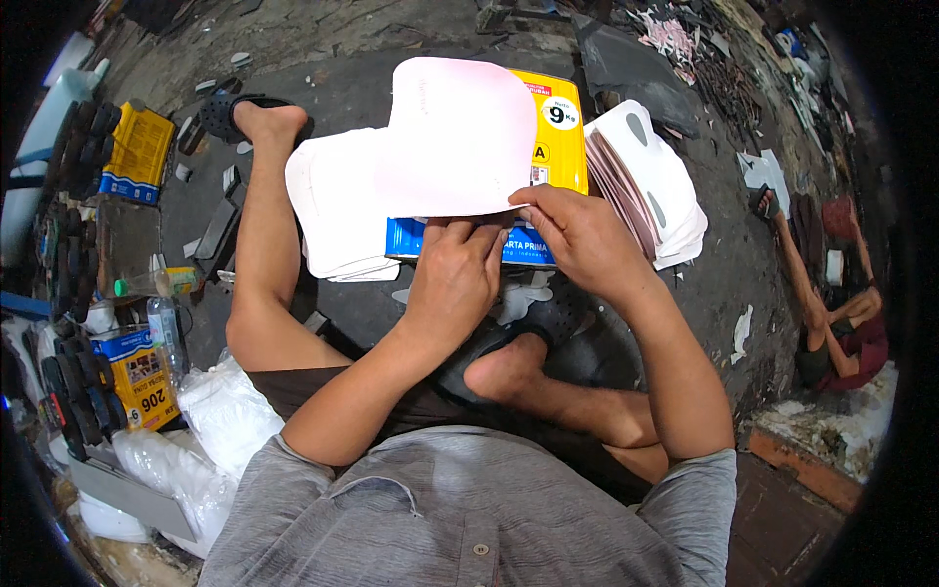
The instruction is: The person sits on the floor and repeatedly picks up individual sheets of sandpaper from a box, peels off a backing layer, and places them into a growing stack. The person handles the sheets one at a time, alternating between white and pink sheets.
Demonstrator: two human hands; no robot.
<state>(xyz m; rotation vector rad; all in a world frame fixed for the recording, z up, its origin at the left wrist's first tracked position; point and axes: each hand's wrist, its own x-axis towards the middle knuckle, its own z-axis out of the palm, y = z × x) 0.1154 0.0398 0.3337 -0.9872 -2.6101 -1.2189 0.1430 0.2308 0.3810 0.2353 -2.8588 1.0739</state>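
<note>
A pale pink, flat sheet (pixel 460 137) with rounded corners lies across a yellow and blue tin (pixel 565 161) in front of me. My right hand (pixel 587 235) pinches the sheet's near edge at its right end between thumb and fingers. Bent fingers of my left hand (pixel 453 274) reach below the same edge, where the sheet hides their tips; whatever they grip is out of sight. To the left, partly under the pink sheet, is a stack of white cut sheets (pixel 337 205). Another stack of white and pink pieces (pixel 650 186), the top one with grey oval patches, leans right of the tin.
My bent legs flank the tin, one foot in a dark clog (pixel 225 115). At left are yellow-blue tins (pixel 140 147), a plastic bottle (pixel 166 328) and white plastic bags (pixel 230 411). Another person (pixel 851 342) sits at far right. Scraps (pixel 670 41) litter the dark floor.
</note>
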